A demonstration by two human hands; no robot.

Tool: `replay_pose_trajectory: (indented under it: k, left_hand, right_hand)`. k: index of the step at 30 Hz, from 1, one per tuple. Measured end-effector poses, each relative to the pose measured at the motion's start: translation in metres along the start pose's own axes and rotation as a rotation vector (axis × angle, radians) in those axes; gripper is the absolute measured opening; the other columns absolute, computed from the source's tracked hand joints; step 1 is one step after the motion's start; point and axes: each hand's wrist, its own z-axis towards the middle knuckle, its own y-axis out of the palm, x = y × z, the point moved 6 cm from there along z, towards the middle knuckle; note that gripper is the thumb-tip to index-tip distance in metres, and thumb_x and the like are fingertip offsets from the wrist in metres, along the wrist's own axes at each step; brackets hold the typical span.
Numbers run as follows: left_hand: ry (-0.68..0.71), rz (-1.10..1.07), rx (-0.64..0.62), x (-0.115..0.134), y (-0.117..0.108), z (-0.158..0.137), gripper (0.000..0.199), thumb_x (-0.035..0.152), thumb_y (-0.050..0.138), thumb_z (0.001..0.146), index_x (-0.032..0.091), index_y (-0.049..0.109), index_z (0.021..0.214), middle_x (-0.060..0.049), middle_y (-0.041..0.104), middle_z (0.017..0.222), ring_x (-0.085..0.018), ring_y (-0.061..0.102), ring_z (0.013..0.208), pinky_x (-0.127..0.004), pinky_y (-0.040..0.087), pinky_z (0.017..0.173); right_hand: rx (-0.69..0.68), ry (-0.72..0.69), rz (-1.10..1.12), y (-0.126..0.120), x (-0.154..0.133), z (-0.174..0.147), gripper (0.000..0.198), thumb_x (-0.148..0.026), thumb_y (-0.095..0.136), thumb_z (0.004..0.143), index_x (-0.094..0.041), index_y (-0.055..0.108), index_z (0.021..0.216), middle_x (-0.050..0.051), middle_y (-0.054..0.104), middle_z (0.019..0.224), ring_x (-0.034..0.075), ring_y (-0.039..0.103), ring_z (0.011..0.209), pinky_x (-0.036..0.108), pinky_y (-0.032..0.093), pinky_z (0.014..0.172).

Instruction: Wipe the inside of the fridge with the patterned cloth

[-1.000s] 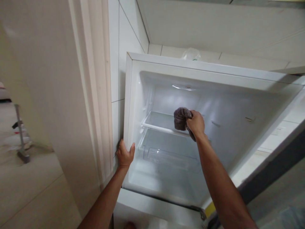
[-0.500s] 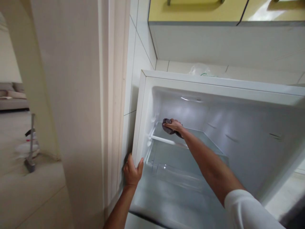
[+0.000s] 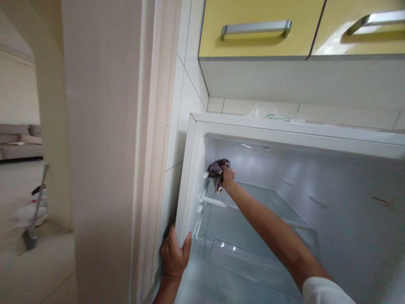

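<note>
L hand (image 3: 176, 255) on fridge (image 3: 284, 133), R hand (image 3: 228, 175) w/ cloth (image 3: 215, 171) inside.
L hand gripping fridge's near left edge (image 3: 186, 194). Farther in, R hand clenched on cloth, above upper glass shelf (image 3: 268, 197), by left inner wall (image 3: 210, 147); can't tell if touching. Clear plastic bag (image 3: 275, 115) on fridge top, yellow cabinets (image 3: 253, 12) beyond/up top.

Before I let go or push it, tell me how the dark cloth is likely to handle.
The dark cloth is probably floppy: it bunches in the right grip and a loose end droops below. It seems light, being a small wad held one-handed. Pushed, it would likely crumple rather than roll, judging by its uneven folds.
</note>
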Motion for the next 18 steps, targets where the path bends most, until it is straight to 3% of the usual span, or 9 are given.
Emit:
replay_pose_trajectory:
  k: [4, 7, 10, 13, 18]
  left_hand:
    - [-0.006, -0.013, 0.005, 0.0, -0.001, 0.002, 0.055, 0.047, 0.054, 0.099, 0.0, 0.054, 0.127, -0.022, 0.076, 0.088, -0.029, 0.076, 0.069, -0.033, 0.059, 0.059]
    - [-0.019, -0.006, 0.007, 0.001, -0.002, 0.004, 0.054, 0.048, 0.053, 0.099, 0.0, 0.056, 0.124, -0.022, 0.075, 0.086, -0.03, 0.076, 0.067, -0.034, 0.059, 0.058]
    - [-0.023, 0.002, -0.002, 0.002, -0.002, 0.005, 0.054, 0.048, 0.053, 0.099, 0.0, 0.056, 0.124, -0.022, 0.075, 0.086, -0.03, 0.076, 0.068, -0.034, 0.059, 0.058]
    - [-0.027, -0.003, -0.009, 0.001, -0.001, 0.005, 0.054, 0.048, 0.052, 0.099, 0.001, 0.055, 0.125, -0.022, 0.075, 0.087, -0.03, 0.077, 0.069, -0.033, 0.06, 0.059]
    - [-0.05, -0.005, -0.007, -0.002, -0.001, 0.002, 0.054, 0.049, 0.054, 0.099, 0.002, 0.055, 0.126, -0.022, 0.076, 0.089, -0.031, 0.077, 0.073, -0.034, 0.06, 0.06]
  right_hand:
    - [0.107, -0.054, 0.173, -0.016, -0.029, -0.047, 0.04, -0.041, 0.052, 0.084, -0.018, 0.051, 0.117, 0.005, 0.069, 0.108, 0.018, 0.067, 0.098, 0.032, 0.058, 0.085]
    - [0.174, -0.258, 0.363, -0.029, -0.065, -0.085, 0.053, -0.043, 0.064, 0.078, -0.02, 0.048, 0.123, 0.006, 0.064, 0.119, 0.02, 0.062, 0.11, 0.037, 0.051, 0.102]
    - [0.218, -0.511, 0.431, -0.033, -0.097, -0.108, 0.055, -0.041, 0.064, 0.078, -0.022, 0.046, 0.126, 0.008, 0.058, 0.125, 0.022, 0.057, 0.119, 0.042, 0.045, 0.11]
    - [0.295, -0.631, 0.351, -0.023, -0.105, -0.103, 0.057, -0.036, 0.06, 0.078, -0.021, 0.042, 0.129, 0.011, 0.053, 0.128, 0.025, 0.052, 0.125, 0.047, 0.04, 0.114]
    - [0.355, -0.531, 0.182, 0.006, -0.085, -0.047, 0.061, -0.032, 0.057, 0.075, -0.019, 0.039, 0.132, 0.014, 0.053, 0.128, 0.028, 0.05, 0.126, 0.048, 0.039, 0.114]
